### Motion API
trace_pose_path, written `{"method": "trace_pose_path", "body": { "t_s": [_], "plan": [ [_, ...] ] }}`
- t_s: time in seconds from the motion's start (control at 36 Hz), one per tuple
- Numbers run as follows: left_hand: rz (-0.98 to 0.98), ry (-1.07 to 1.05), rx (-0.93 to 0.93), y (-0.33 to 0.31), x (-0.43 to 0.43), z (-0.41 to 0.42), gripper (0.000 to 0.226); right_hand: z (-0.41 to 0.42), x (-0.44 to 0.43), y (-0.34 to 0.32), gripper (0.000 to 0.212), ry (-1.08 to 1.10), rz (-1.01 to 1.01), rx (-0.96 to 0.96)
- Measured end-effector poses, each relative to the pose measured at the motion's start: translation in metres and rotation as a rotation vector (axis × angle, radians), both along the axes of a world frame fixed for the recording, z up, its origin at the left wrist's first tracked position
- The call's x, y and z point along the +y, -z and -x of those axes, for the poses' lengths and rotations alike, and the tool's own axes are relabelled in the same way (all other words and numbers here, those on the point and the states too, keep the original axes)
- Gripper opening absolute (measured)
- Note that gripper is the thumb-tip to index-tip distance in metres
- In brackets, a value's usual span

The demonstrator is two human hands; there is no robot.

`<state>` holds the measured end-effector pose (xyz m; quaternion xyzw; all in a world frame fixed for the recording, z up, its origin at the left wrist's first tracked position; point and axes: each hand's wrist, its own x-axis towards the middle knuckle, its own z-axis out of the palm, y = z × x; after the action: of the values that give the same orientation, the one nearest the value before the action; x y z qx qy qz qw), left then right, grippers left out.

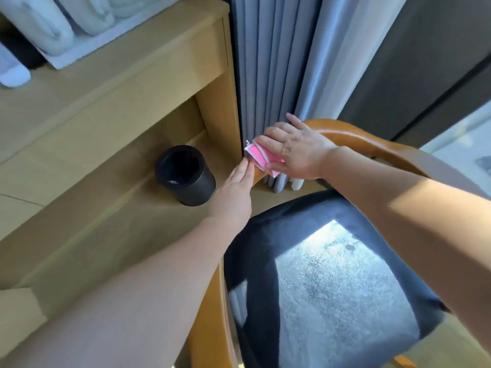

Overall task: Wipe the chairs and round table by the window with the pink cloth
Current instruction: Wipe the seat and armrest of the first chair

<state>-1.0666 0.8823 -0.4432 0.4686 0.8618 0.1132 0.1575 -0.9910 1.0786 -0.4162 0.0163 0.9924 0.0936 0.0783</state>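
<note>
A wooden chair with a curved orange-brown backrest [353, 135] and a dark blue cushioned seat [332, 274] fills the lower right. My right hand [295, 150] presses the folded pink cloth [261, 156] flat onto the left end of the curved rail, fingers spread over it. My left hand [236, 187] reaches in from below with fingers straight, its fingertips touching the rail just beside the cloth's edge. It holds nothing. The round table is not in view.
A black cylindrical bin [184, 175] stands on the floor left of the chair, under a wooden shelf unit [127, 75] holding white towels [53, 25]. Grey curtains [279, 62] hang right behind the chair back. A window edge [467, 144] shows at right.
</note>
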Motion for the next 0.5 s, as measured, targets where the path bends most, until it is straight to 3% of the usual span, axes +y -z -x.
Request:
{"method": "trace_pose_path", "body": {
  "t_s": [0.14, 0.33, 0.5],
  "plan": [
    [-0.005, 0.022, 0.028, 0.005, -0.007, 0.009, 0.071, -0.003, 0.015, -0.002, 0.066, 0.010, 0.030, -0.008],
    [-0.006, 0.034, -0.087, -0.008, -0.004, 0.019, 0.057, -0.019, 0.039, -0.008, 0.073, 0.169, 0.169, 0.023],
    [0.031, 0.080, -0.148, -0.024, 0.003, 0.030, 0.063, -0.031, 0.048, -0.007, 0.077, 0.247, 0.234, 0.080]
  ]
}}
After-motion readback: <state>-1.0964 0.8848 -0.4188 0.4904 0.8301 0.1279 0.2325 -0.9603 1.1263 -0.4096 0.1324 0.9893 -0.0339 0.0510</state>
